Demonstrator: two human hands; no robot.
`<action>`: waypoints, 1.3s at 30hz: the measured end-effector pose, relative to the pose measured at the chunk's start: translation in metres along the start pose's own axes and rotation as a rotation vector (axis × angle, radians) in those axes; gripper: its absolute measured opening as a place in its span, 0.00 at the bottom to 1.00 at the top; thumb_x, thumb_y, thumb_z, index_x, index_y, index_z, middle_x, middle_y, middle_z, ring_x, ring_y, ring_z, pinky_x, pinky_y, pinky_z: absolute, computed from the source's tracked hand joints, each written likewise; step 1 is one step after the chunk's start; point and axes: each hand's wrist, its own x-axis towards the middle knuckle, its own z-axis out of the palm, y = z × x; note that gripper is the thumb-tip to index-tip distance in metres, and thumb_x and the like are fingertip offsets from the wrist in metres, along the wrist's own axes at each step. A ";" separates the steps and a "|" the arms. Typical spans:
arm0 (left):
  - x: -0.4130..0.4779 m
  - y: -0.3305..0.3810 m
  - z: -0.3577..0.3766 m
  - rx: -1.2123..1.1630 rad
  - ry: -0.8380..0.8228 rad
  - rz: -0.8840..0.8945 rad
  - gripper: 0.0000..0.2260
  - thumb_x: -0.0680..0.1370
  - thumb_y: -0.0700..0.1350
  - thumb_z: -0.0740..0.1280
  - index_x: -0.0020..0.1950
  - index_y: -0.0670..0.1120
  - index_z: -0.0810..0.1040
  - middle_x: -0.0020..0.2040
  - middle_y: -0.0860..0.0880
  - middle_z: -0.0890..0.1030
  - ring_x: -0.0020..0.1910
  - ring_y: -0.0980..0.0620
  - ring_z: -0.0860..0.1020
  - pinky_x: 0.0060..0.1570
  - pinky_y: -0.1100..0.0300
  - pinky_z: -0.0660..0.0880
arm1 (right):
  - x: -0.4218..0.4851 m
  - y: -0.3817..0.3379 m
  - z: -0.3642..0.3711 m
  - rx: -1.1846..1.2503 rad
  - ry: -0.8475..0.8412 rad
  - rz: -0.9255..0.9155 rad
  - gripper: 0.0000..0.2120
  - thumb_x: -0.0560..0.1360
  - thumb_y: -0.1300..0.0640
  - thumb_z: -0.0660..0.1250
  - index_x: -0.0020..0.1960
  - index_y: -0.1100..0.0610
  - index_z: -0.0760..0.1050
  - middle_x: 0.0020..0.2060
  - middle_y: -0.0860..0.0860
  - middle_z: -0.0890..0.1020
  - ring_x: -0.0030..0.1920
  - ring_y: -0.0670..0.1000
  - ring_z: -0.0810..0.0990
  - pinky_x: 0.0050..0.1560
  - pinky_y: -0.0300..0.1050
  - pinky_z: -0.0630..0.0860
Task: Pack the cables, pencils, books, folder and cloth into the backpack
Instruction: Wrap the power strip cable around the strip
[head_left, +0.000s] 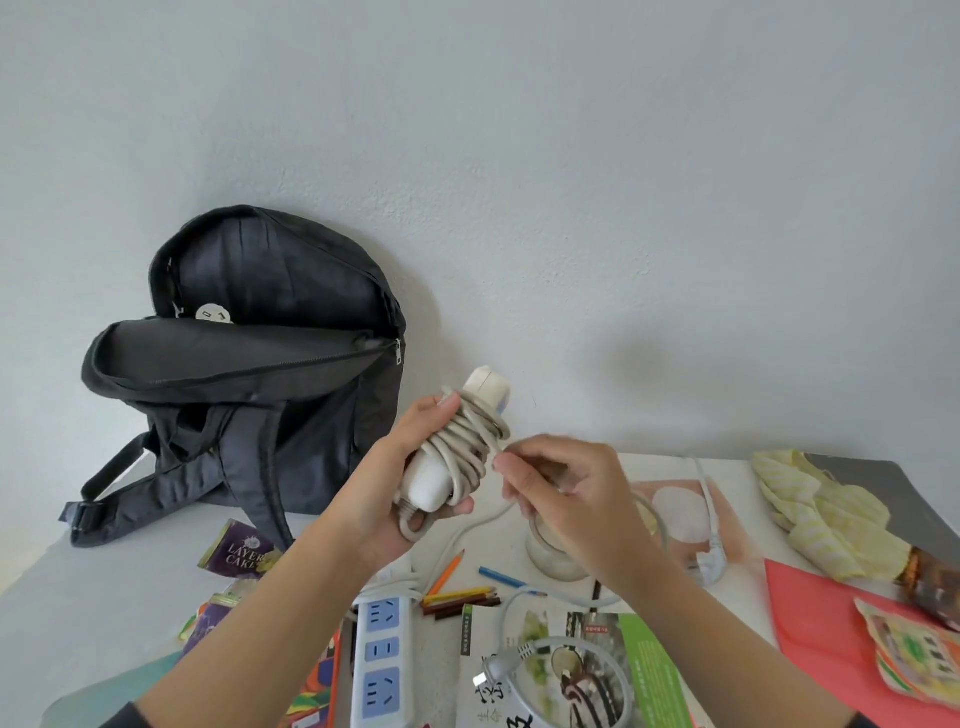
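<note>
You are on the cables: your left hand (410, 467) grips the cord-wrapped power strip (430, 480) above the counter (104, 571), and your right hand (561, 493) pinches the loose cord (467, 530). Next, tuck that end in and carry the bundle left into the open backpack (260, 364).

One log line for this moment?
left hand: grips cord-wrapped power strip | right hand: pinches loose cord | backpack: open | pencils: on table

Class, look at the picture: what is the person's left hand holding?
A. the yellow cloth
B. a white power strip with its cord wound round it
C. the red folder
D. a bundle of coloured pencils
B: the left hand grips the power strip, with the cord coiled round it, while the right hand pinches the loose part of the cord.
</note>
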 end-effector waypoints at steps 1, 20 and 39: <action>0.000 0.001 -0.001 -0.015 -0.031 -0.001 0.34 0.64 0.59 0.82 0.63 0.43 0.78 0.47 0.41 0.80 0.38 0.47 0.78 0.33 0.54 0.78 | 0.001 0.003 -0.004 0.045 -0.115 0.088 0.12 0.80 0.54 0.69 0.43 0.62 0.82 0.30 0.51 0.79 0.28 0.48 0.74 0.33 0.37 0.71; -0.015 -0.002 0.009 1.112 -0.258 0.014 0.33 0.64 0.58 0.84 0.61 0.57 0.68 0.49 0.43 0.83 0.38 0.43 0.80 0.44 0.44 0.80 | 0.049 0.002 -0.036 0.173 -0.354 0.776 0.04 0.79 0.63 0.69 0.46 0.58 0.76 0.32 0.52 0.75 0.26 0.44 0.64 0.25 0.35 0.57; -0.007 0.001 -0.026 0.284 0.143 0.052 0.39 0.57 0.51 0.86 0.65 0.47 0.75 0.47 0.44 0.85 0.41 0.48 0.83 0.36 0.55 0.80 | -0.009 0.001 0.011 -0.141 -0.157 0.031 0.07 0.84 0.54 0.64 0.49 0.56 0.75 0.29 0.53 0.76 0.30 0.58 0.71 0.33 0.53 0.69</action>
